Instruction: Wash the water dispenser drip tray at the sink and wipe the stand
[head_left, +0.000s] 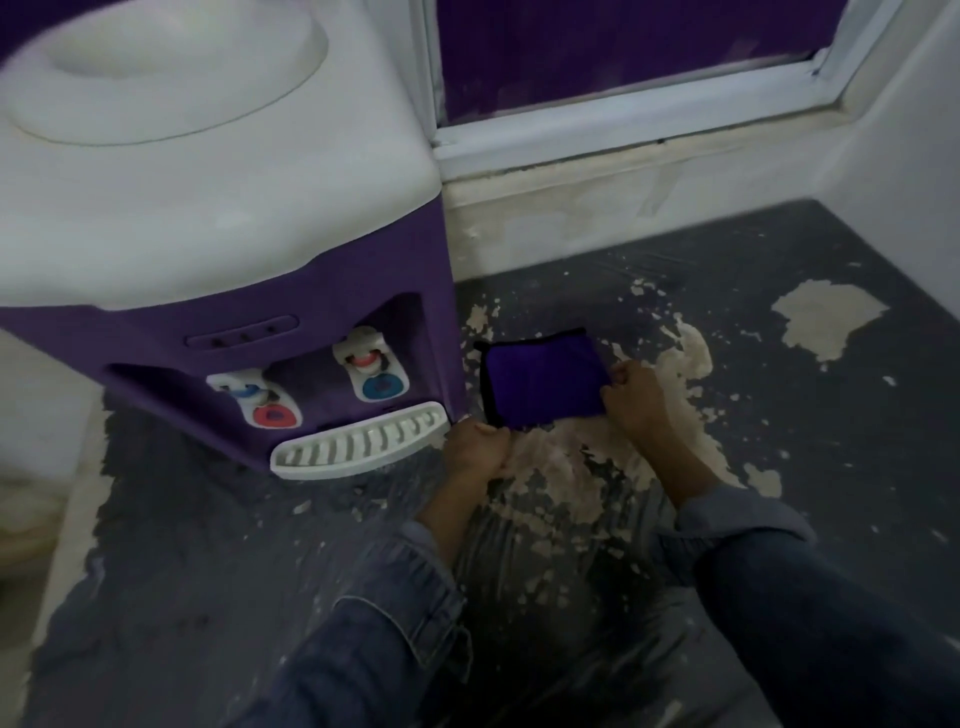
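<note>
Left hand (478, 449) and right hand (631, 395), fingers curled, each grip an edge of the purple cloth (543, 384). The white slotted drip tray (358, 444) sits on the dispenser (322, 306).

The dispenser (291, 332) is deep purple on the body with an off-white top. Its taps (371, 371) are white with red and blue bits, colours swapped between the two. The drip tray (358, 444) is plain white with a ribbed slot pattern. The cloth (543, 382) is purple too, edged in black. The floor (727, 291) is dark grey, blotched with beige patches and flecks. Sleeves (395, 597) are blue denim. The window frame (623, 130) is white and the pane (623, 47) behind it purple.
</note>
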